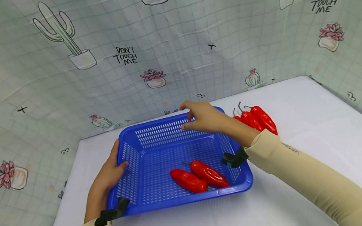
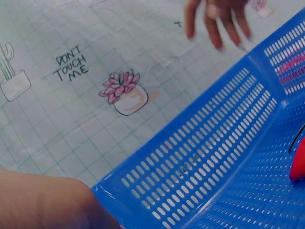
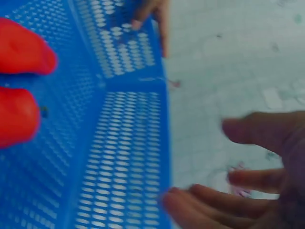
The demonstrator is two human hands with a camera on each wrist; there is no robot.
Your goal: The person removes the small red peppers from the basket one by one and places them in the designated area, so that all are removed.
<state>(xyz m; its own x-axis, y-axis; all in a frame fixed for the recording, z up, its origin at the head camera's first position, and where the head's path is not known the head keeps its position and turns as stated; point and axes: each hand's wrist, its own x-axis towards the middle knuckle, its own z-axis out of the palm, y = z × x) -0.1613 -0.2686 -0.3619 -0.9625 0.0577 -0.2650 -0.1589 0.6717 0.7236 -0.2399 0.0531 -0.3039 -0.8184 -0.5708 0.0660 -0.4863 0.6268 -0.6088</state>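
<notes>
A blue plastic basket (image 1: 185, 201) with slotted sides sits on the white table. Two red peppers (image 1: 189, 180) lie side by side on its floor, near the front right. My left hand (image 1: 108, 172) grips the basket's left rim, thumb inside and fingers outside. Above the basket's far right part, my right hand (image 1: 203, 117) hangs with fingers spread and nothing in them. In the right wrist view the right hand (image 3: 252, 176) is beside the basket's rim, blurred, its fingers parted. The left wrist view shows the left hand (image 2: 52, 202) at the basket's corner.
Several more red peppers (image 1: 263, 120) with curled stems lie on the table (image 1: 310, 142) right of the basket, partly hidden by the right forearm. A printed cloth (image 1: 186, 44) with cactus drawings hangs behind and along both sides of the table.
</notes>
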